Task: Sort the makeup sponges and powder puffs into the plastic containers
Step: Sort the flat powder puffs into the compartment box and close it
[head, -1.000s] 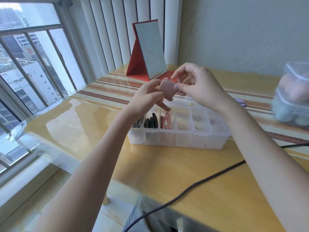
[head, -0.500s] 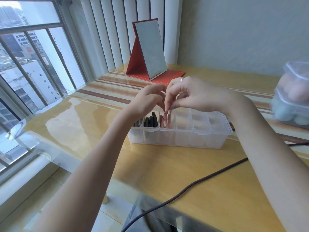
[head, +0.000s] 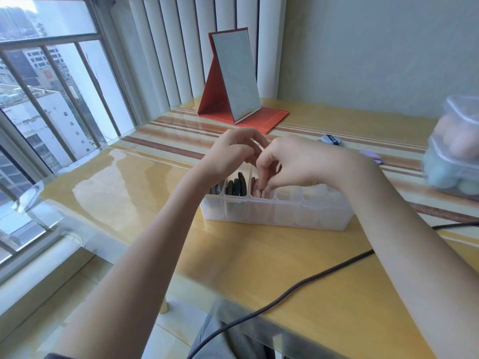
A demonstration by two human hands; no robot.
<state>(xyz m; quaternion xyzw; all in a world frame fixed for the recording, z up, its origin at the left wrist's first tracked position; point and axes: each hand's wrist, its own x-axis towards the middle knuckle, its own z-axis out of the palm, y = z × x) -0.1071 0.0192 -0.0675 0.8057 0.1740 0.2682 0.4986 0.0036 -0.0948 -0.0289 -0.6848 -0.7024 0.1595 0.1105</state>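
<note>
Head view: both hands meet over the divided container, right hand pinching a pink puff into its third slot, left hand curled alongside, grip unclear; crowded, it could buckle or spring out.

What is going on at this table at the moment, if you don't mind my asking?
A person is sorting powder puffs into a clear divided organiser box on the table. The right hand pinches the pink puffs standing in one slot, beside a slot of dark puffs. The left hand hovers close by, fingers curled. Two loose puffs lie behind, and stacked tubs of sponges stand at the right.
</note>
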